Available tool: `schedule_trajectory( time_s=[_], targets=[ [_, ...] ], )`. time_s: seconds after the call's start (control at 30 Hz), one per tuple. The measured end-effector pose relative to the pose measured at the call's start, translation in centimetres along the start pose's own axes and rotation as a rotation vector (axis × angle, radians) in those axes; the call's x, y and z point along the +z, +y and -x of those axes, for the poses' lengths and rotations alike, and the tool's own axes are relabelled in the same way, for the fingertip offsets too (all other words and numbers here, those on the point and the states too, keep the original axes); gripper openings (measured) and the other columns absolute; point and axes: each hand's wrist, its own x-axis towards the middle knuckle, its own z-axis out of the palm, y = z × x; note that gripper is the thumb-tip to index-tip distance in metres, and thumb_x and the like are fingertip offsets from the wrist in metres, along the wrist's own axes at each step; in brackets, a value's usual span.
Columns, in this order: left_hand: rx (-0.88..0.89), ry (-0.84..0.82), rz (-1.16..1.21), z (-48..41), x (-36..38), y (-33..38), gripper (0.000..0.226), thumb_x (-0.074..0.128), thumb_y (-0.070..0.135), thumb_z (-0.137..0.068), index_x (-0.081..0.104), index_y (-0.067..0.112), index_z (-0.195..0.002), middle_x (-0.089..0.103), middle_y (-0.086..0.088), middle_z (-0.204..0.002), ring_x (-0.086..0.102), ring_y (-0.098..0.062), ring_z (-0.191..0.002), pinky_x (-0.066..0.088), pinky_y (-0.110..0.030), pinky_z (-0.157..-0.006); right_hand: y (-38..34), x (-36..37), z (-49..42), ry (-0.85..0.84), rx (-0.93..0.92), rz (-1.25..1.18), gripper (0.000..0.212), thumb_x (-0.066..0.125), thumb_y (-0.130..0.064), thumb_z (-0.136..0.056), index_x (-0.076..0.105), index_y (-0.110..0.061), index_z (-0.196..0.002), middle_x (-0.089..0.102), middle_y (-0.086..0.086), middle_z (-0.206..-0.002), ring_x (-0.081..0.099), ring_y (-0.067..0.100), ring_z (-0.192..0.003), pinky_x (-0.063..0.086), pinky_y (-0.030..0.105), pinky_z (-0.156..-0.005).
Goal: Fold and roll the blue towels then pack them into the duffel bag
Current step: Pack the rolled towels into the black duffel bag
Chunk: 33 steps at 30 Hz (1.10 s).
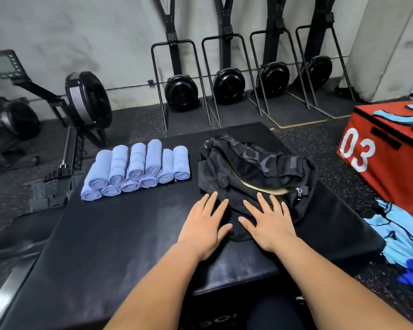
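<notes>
Both hands lie flat and released on the near side of the duffel bag.

The left hand (206, 220) and the right hand (270, 222) press palms down with straight, spread fingers on the black duffel bag's (248, 167) near flap, gripping nothing. The bag's zip opening (255, 186) gapes just beyond the fingertips, showing a pale lining edge. The bag sits on a black padded platform (117, 234). The rolled blue towels (138, 170) lie stacked in a tight pile to its left, apart from the bag. A red box (386, 158) marked 03 stands to the right, with light blue cloths (401, 232) below it.
</notes>
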Motion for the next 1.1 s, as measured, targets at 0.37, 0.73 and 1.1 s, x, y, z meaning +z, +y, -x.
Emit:
schedule_trajectory(
  time_s=[0.37,0.73,1.1],
  targets=[
    [-0.022,-0.005,-0.078,8.3,-2.5,3.2,0.077,0.01,0.067,-0.102,0.01,0.028,-0.168,-0.002,-0.005,-0.176,-0.008,-0.026,-0.162,0.004,-0.046,-0.131,-0.2,2.2,12.6,0.081,-0.229,-0.007,0.071,0.007,-0.087,-0.093,0.011,-0.06,-0.159,-0.003,-0.011,-0.175,-0.01,0.023,-0.161,-0.006,0.047,-0.129],
    [-0.134,-0.098,-0.239,17.6,-4.8,0.8,0.063,0.018,0.061,-0.108,0.042,0.026,-0.154,0.047,-0.002,-0.151,0.034,-0.023,-0.148,0.003,-0.049,-0.129,-3.9,1.5,18.2,-0.045,-0.531,0.002,0.075,0.009,-0.09,-0.091,0.022,-0.058,-0.158,0.001,-0.022,-0.172,-0.007,0.013,-0.161,-0.006,0.041,-0.13],
    [-0.189,-0.035,-0.341,22.6,-7.4,-3.6,0.068,0.012,0.064,-0.107,0.069,0.026,-0.112,0.071,-0.003,-0.11,0.065,-0.027,-0.102,0.034,-0.043,-0.101,-9.8,-0.9,16.0,0.147,-0.664,-0.134,0.037,0.033,-0.062,-0.103,0.053,-0.04,-0.126,0.062,-0.017,-0.131,0.056,0.012,-0.124,0.045,0.034,-0.103]
  ],
)
